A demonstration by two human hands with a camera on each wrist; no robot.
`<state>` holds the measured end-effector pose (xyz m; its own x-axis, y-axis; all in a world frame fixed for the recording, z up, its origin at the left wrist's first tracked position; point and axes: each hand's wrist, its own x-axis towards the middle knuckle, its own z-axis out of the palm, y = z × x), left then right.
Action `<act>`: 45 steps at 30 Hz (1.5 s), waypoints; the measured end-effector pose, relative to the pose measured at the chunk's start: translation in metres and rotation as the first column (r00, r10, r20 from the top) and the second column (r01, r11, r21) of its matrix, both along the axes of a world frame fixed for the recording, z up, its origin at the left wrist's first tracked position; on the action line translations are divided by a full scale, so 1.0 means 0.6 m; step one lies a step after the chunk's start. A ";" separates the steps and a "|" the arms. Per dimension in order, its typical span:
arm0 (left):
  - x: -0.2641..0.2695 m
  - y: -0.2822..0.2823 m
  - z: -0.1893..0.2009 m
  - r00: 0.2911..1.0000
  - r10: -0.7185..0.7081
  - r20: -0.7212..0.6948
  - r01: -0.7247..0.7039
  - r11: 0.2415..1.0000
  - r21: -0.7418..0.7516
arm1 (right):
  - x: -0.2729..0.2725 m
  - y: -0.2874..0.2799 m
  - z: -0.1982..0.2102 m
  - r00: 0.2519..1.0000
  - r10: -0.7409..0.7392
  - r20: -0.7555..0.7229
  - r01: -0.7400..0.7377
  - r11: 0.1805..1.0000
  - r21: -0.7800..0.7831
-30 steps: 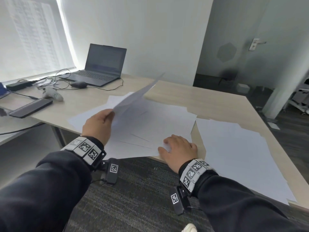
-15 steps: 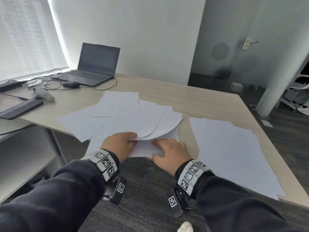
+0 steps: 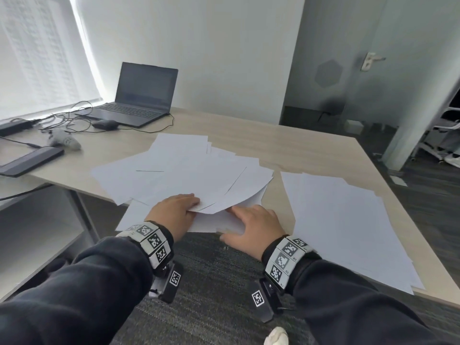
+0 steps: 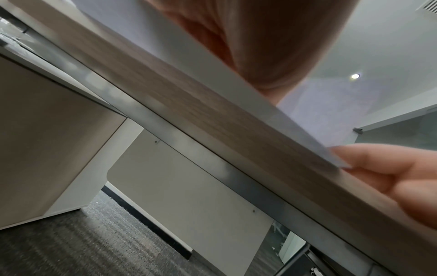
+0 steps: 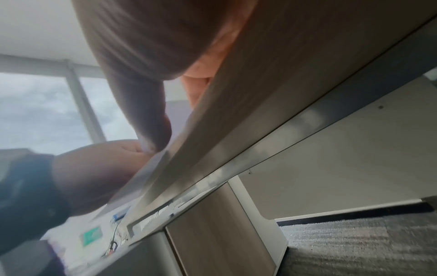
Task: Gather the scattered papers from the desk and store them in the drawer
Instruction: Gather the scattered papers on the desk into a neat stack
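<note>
A light wood-grain desk (image 3: 293, 150) fills the middle of a small office with white walls and dark grey carpet (image 3: 211, 282). A loose spread of white papers (image 3: 189, 178) lies fanned across the desk's near edge, several sheets overhanging it. The left hand (image 3: 174, 215) grips the front edge of the upper sheets, thumb on top and fingers beneath, lifting them slightly off the desk. Just beside it, the right hand (image 3: 256, 227) lies flat with fingers spread on the lower sheets at the desk's edge, its thumb hanging over the front. A second pile of papers (image 3: 348, 225) lies on the desk's right side, apart from the spread. At the desk's far left corner an open laptop (image 3: 139, 98) with a dark screen stands by a black mouse (image 3: 104, 124) and tangled cables (image 3: 64, 118). A window with a pale blind (image 3: 37, 58) is left of the desk; a grey door with a lever handle (image 3: 371, 61) stands beyond its far right corner. The right wrist view shows a handled drawer front (image 5: 151, 224) beneath the desk.
</note>
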<state>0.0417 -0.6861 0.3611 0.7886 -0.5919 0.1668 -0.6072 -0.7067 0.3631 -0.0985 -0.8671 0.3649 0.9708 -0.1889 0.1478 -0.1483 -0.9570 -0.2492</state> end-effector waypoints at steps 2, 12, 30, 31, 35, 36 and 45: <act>0.004 0.000 -0.008 1.000 0.005 0.008 -0.006 0.998 0.058 | -0.006 -0.003 0.001 0.995 0.086 -0.058 -0.087 0.996 -0.020; 0.004 0.000 0.000 1.000 -0.014 -0.015 0.013 0.997 -0.070 | -0.016 -0.014 -0.012 0.917 0.007 0.399 -0.118 0.960 0.253; -0.061 -0.013 0.018 0.991 -0.134 0.009 0.130 0.935 -0.329 | -0.063 0.025 0.037 0.899 -0.423 0.114 -0.024 0.213 0.977; -0.066 -0.013 0.016 0.987 -0.158 0.015 0.154 0.934 -0.321 | -0.064 0.027 0.041 0.917 -0.398 0.031 0.004 0.088 0.996; -0.102 -0.006 0.018 0.927 -0.311 0.211 0.356 0.907 -0.224 | -0.067 0.019 0.067 0.948 -0.286 -0.140 0.069 -0.243 0.967; -0.112 -0.005 0.019 0.903 -0.350 0.247 0.403 0.890 -0.211 | -0.068 0.017 0.075 0.946 -0.277 -0.168 0.091 -0.268 0.959; -0.141 0.020 0.003 0.858 -0.514 -0.002 0.492 0.823 -0.284 | -0.104 0.009 0.044 0.876 -0.392 -0.282 0.321 0.036 0.946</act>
